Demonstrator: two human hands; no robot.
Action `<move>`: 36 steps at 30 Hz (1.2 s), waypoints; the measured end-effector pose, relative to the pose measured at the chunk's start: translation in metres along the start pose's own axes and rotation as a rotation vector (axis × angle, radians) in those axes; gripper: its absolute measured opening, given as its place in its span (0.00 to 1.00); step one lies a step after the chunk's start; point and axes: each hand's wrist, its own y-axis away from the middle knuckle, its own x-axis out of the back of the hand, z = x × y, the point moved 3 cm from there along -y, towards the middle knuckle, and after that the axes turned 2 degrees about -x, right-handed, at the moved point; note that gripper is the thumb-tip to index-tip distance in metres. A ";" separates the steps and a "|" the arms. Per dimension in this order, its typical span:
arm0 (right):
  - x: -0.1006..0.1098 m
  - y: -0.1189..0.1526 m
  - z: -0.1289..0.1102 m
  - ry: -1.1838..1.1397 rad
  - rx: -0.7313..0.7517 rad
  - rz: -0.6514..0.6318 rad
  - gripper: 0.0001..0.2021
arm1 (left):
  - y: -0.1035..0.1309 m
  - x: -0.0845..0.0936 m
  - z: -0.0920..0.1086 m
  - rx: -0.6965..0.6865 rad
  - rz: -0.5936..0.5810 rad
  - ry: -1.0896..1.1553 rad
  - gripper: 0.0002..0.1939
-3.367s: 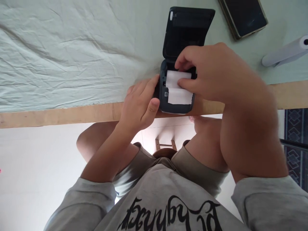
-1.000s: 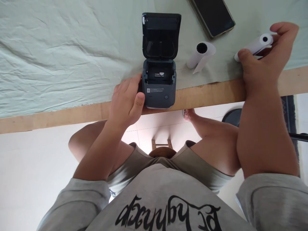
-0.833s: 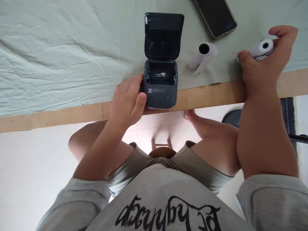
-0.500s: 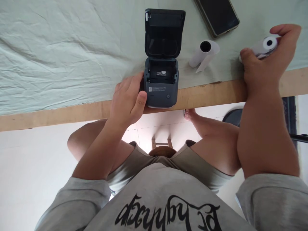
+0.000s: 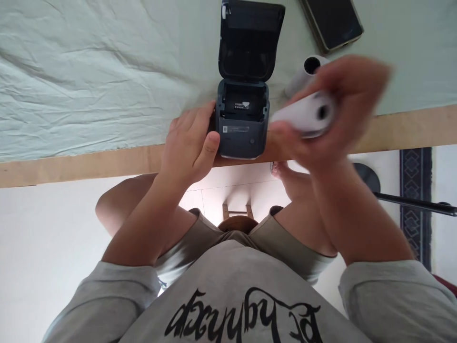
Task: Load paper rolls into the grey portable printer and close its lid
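Roll (image 5: 298,114) was in R hand (image 5: 349,114) nr printer (image 5: 243,138), fingers wrapped round it; prob. light, smooth, dentable, best held mid-length. L hand (image 5: 187,145), fingers uncurled, rested vs printer's side.

A: ok so what's the room like?
B: pretty plain tbh. Table (image 5: 410,125) has a wrinkly pale green cloth (image 5: 107,57) and a bare wooden front edge (image 5: 89,162). Whitish floor (image 5: 46,238), thin seams like big tiles.
A: other furniture?
B: brown wooden seat (image 5: 237,223) low in the middle. Over right, a round black base (image 5: 367,176) with a black pole (image 5: 410,202), then a dark diamond-pattern rug (image 5: 416,176).
A: lighting?
B: soft, with a bright patch on the floor near the seat.
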 end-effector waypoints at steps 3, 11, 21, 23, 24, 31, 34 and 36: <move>-0.018 0.001 -0.013 -0.080 0.131 0.175 0.29 | 0.000 0.002 0.002 -0.018 0.010 -0.008 0.44; -0.015 -0.017 -0.025 -0.119 0.264 0.457 0.15 | 0.002 0.002 0.001 -0.009 0.000 0.029 0.40; -0.013 -0.033 -0.038 -0.166 0.276 0.386 0.13 | -0.001 0.002 0.001 -0.004 0.028 0.061 0.38; -0.013 -0.034 -0.037 -0.176 0.278 0.373 0.12 | -0.001 0.002 0.000 -0.004 0.036 0.070 0.38; -0.014 -0.034 -0.037 -0.175 0.276 0.356 0.11 | -0.002 0.002 -0.001 -0.001 0.035 0.078 0.38; -0.012 -0.029 -0.034 -0.247 0.239 0.253 0.07 | -0.005 0.012 -0.002 -0.014 0.011 0.164 0.31; -0.010 -0.026 -0.033 -0.271 0.269 0.236 0.07 | -0.010 0.016 -0.003 -0.016 0.047 0.194 0.26; -0.009 -0.024 -0.033 -0.288 0.301 0.232 0.07 | -0.014 0.015 -0.005 -0.006 0.088 0.207 0.24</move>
